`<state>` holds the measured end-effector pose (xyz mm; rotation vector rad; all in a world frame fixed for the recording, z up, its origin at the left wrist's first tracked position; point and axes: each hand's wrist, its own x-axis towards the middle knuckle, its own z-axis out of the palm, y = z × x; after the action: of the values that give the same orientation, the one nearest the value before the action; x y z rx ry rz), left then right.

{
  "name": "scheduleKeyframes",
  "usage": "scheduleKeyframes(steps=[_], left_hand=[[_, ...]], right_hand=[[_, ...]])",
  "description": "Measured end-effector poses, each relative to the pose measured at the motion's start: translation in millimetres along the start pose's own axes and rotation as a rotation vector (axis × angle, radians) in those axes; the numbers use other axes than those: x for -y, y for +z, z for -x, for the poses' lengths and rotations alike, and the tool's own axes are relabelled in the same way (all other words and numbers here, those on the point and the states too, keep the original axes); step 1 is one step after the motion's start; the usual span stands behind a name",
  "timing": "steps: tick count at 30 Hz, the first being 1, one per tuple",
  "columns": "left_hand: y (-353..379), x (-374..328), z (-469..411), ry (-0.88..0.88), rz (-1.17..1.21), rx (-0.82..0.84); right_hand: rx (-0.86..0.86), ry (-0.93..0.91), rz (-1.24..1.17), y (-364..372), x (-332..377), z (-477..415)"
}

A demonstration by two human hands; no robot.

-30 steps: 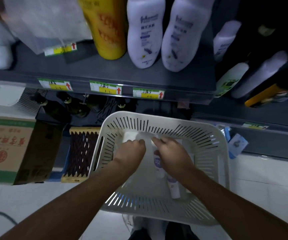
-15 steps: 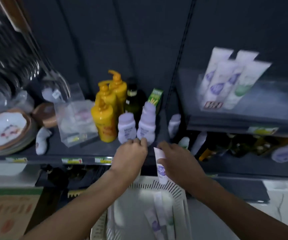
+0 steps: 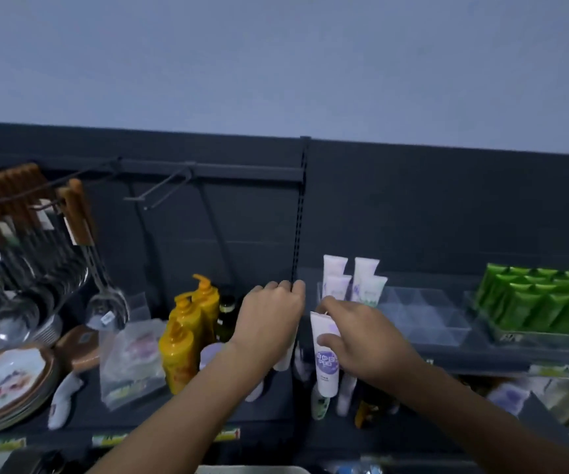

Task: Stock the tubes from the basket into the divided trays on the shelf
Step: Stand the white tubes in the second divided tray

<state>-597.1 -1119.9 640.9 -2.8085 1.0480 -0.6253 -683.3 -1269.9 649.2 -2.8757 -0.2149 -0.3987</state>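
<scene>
Right grip [image 3: 361, 340] pinches a white tube [image 3: 325, 362] w/ purple label, upright, crimped end up, cap down. It's near the front-left corner of the clear divided tray [image 3: 423, 316] on the shelf [image 3: 464, 352], not yet in a cell. Four stocked tubes [image 3: 336, 278] stand in the tray's back-left cells. Left grip [image 3: 269, 323] is curled just beside the right; can't tell if it holds anything, since the white shape under it may be a shelf bottle. Green tubes [image 3: 542, 302] fill the next tray, R.

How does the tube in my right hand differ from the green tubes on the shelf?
The held tube is white with a purple label; the green tubes are green. The held tube is single, pinched by the right hand; the green tubes stand packed in rows in a tray. Both point crimped end up.
</scene>
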Motion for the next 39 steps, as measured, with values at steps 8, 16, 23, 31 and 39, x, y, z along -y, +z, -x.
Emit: scheduleKeyframes(steps=[8,16,23,31,39], left_hand=[[-62,-66,-82,-0.013,0.082,-0.095],[-66,-136,-163,0.046,0.367,-0.223],[-40,-149,-217,0.068,0.294,-0.212],[1,-140,-252,0.033,0.320,-0.069],[30,-130,-267,-0.061,0.419,0.006]], right_hand=[[0.029,0.018,-0.027,-75,-80,14],[0.036,0.014,-0.141,-132,-172,11],[0.015,0.047,-0.227,-137,-229,-7],[-0.008,0.091,-0.280,-95,-258,-36],[0.049,0.088,-0.299,-51,-261,-60]])
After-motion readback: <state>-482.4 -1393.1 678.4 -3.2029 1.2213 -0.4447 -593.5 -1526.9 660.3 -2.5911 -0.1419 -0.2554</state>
